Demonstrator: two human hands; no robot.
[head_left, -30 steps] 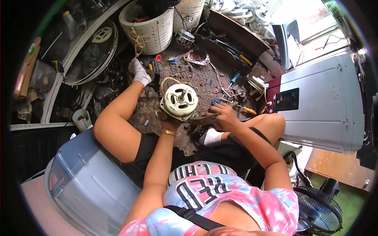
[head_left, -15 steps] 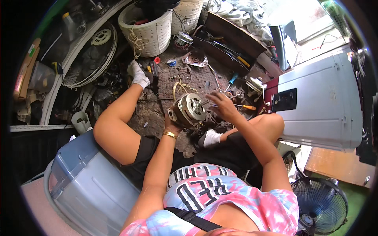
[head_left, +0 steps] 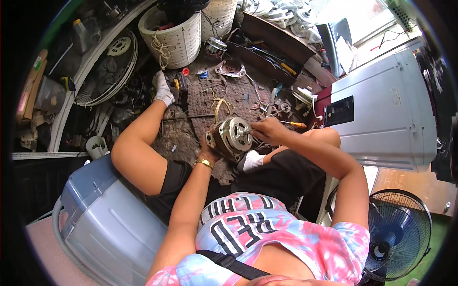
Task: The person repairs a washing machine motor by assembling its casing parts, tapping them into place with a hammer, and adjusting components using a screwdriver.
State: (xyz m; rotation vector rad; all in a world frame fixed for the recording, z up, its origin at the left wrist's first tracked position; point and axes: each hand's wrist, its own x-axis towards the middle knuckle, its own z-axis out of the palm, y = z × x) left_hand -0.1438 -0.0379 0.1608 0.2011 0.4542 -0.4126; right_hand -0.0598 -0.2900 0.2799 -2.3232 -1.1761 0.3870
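A round electric motor (head_left: pixel 234 137) with a silver metal housing is held up between my legs, tilted so its slotted end faces up and right. My left hand (head_left: pixel 208 151) grips it from the left and below, and part of the fingers is hidden by the housing. From the right, my right hand (head_left: pixel 271 131) pinches the thin metal shaft (head_left: pixel 247 131) that sticks out of the motor's end. Pale wires (head_left: pixel 218 107) rise from the motor's far side. An orange-handled screwdriver (head_left: pixel 297 125) lies just beyond my right hand.
A worn mat (head_left: pixel 198 95) covers the floor ahead, with a motor end cover (head_left: pixel 230 68) and loose parts on it. Farther back stand a white basket (head_left: pixel 179 45) and a long dark toolbox (head_left: pixel 267 59). Grey appliance casings (head_left: pixel 381 114) flank me, and a fan (head_left: pixel 398 233) stands at right.
My right hand has come down and left, and its fingers now close on the motor's shaft. The left hand keeps its hold. The whole view has shifted slightly.
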